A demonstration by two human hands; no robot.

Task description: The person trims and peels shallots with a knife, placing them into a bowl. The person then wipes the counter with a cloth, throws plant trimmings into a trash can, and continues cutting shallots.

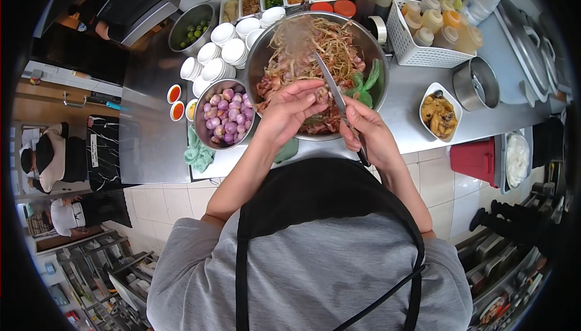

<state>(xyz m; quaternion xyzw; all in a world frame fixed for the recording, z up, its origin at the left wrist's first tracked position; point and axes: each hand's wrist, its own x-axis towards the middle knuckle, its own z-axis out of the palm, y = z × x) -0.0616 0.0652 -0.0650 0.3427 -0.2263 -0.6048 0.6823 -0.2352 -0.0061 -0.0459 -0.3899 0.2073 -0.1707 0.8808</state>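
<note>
My right hand is wrapped round the dark handle of a knife, whose blade points up and left over a large steel bowl. A small brownish-purple piece, possibly a shallot, is pinched in the fingers of my left hand, beside the blade. Onion-like skins and roots fill the large bowl below my hands, with a green bundle at its right side. Left of it stands a smaller steel bowl of peeled purple shallots.
Stacked white cups and a bowl of limes stand at the left back. Two red sauce cups and a green cloth are nearer. At right are a bottle basket, a food dish and a steel pot.
</note>
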